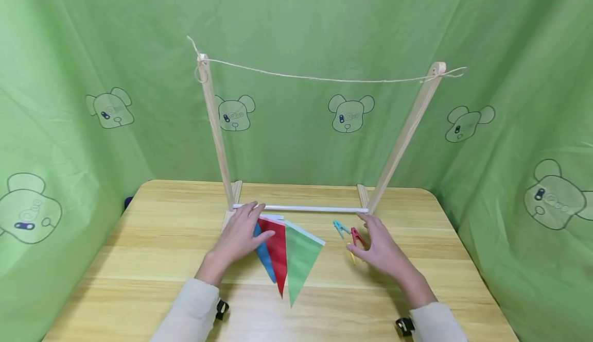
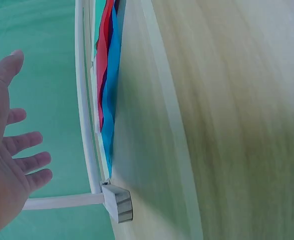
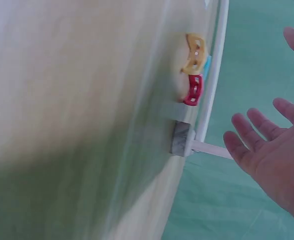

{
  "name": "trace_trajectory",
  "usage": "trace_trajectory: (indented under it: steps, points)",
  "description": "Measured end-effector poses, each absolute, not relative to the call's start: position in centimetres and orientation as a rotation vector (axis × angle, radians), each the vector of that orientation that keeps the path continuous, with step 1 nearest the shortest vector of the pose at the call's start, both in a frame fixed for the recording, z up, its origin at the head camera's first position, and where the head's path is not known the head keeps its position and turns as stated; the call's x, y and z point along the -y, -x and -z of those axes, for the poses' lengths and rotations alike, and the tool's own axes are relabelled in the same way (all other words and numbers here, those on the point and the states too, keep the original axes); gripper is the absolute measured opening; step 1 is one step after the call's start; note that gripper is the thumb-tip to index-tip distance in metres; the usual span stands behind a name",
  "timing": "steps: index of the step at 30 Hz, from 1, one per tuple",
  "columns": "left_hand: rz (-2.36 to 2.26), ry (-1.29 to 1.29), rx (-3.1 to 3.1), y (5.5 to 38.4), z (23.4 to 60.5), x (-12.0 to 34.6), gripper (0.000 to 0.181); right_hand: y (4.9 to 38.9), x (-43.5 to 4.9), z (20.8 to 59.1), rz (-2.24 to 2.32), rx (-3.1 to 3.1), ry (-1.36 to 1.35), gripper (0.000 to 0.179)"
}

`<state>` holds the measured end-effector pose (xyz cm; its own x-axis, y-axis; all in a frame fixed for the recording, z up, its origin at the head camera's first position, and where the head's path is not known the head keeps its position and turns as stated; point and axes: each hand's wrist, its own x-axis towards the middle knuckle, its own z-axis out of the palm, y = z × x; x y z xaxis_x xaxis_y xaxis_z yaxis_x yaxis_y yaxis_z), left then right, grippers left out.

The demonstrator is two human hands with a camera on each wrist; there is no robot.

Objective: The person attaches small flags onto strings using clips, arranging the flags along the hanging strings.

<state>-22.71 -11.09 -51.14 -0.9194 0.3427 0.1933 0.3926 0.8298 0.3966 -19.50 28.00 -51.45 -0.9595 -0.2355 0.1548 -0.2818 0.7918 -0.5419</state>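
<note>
Three triangular pennants lie fanned on the table: a blue pennant, a red pennant and a green pennant. Above the blue and red ones hovers my left hand, its fingers spread and holding nothing, as the left wrist view shows. My right hand is over the right side of the table, fingers apart and nothing in them. Close by it lie a blue clothespin, a red clothespin and a yellow clothespin, the yellow one partly hidden by the thumb in the head view.
Behind the pennants stands a wooden frame with a left post and a right post. A string runs between their tops and sags slightly. A white rod joins the bases. Green curtains surround the table.
</note>
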Motion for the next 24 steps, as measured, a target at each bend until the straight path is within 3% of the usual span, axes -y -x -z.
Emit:
trace_trajectory:
  steps: [24]
  points:
    - [1.222,0.451,2.840,22.9,52.1,9.8,0.074,18.6,-28.8,52.9,-1.005,2.909,-0.314,0.068]
